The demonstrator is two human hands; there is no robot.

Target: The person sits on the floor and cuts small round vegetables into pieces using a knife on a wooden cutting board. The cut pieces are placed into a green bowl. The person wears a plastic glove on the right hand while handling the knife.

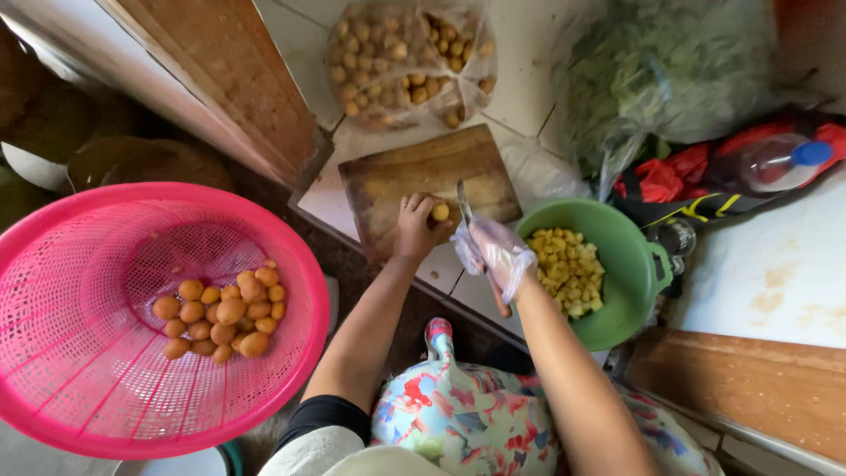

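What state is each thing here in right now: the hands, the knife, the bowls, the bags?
Left hand: bare, holding a small potato on the cutting board.
Right hand: in a clear plastic glove, gripping a knife, blade at the potato.
Green bowl: partly filled with cut yellow pieces.
Pink basket: holds whole small potatoes.
Clear bag of potatoes: lying on the tiles.
Bag of greens: closed or open, cannot tell.

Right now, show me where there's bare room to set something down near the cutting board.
Free: the white surface right of the green bowl, and the far half of the wooden cutting board. Crowded: the board's near edge, where the left hand pins a small potato and the gloved right hand holds a knife.
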